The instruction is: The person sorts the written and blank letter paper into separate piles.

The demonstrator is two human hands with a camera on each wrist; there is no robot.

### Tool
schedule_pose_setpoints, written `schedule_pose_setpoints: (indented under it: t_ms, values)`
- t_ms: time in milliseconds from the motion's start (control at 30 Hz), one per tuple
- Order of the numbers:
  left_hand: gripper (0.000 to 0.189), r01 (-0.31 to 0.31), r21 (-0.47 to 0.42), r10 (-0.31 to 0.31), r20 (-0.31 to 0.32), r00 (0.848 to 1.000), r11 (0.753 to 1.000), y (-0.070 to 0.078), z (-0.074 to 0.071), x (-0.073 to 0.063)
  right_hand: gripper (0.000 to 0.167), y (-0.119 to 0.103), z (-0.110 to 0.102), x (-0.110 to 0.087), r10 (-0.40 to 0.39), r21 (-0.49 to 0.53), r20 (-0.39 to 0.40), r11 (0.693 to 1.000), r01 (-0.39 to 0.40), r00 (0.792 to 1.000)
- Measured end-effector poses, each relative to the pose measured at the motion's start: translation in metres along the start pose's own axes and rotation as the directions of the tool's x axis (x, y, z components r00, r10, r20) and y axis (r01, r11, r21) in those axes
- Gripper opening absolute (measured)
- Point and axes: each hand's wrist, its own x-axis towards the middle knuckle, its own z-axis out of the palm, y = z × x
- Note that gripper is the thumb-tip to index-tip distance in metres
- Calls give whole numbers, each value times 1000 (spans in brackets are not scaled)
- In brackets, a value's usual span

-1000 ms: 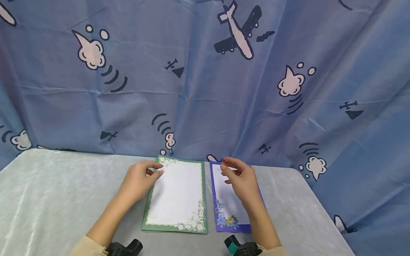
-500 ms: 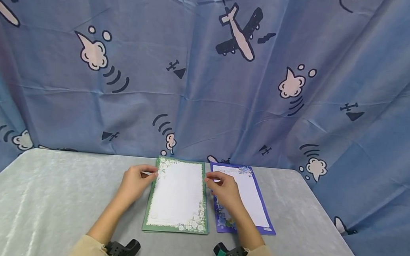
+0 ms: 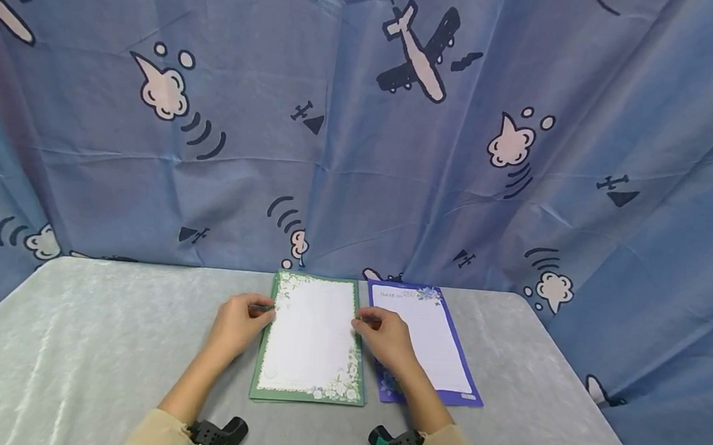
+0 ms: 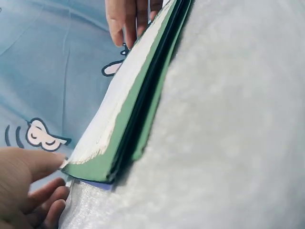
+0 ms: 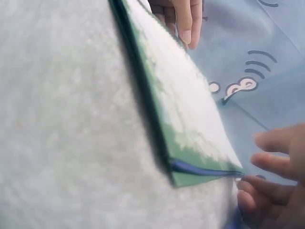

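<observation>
A stack of green-bordered letter paper (image 3: 311, 336) with white flowers lies on the table. My left hand (image 3: 234, 324) pinches its left edge between thumb and fingers; the left wrist view shows the thumb at the corner of the paper (image 4: 107, 129). At the right edge, my right hand (image 3: 387, 336) holds the side with thumb and fingertips. A blue-purple edge (image 5: 200, 169) shows between the green layers in the right wrist view. To the right lies purple-bordered letter paper (image 3: 441, 345) with blue flowers, its lower left partly hidden by my right hand and forearm.
The table (image 3: 106, 343) has a pale grey, soft-looking cloth. Behind it hangs a blue curtain (image 3: 245, 125) printed with planes and clouds. Black wrist straps (image 3: 217, 435) sit at both cuffs.
My right hand has come left from over the purple-bordered paper to the green stack's right edge, uncovering more of the purple sheet. My left hand has slid slightly down the left edge.
</observation>
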Motion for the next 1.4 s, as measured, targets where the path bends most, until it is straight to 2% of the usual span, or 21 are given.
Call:
schedule_pose_setpoints:
  t_ms: [100,267,533,933,1267,1400]
  values:
    - [20,-8,32,8,1,1000,999,-2,3,-2,24,1,1,-1,-23,-21,6,1000,23,1000]
    - [24,-14,34,15,-9,1000,999,-2,6,-5,21,1,1,-1,-53,-24,-2,998,53,999]
    - [18,5,-37,-7,-37,999,999,-5,7,-1,17,1,0,1,-54,-32,-1,998,54,999]
    - [10,-17,-62,7,-150,989,998,-7,5,-3,17,4,4,2,-64,-76,14,995,64,998]
    - [9,-26,-15,24,-128,992,1000,-10,5,-2,17,10,7,1,-102,-85,-17,991,100,995]
    - [6,-29,-39,24,-112,993,999,-11,5,-2,18,9,8,0,-93,-75,-26,993,91,995]
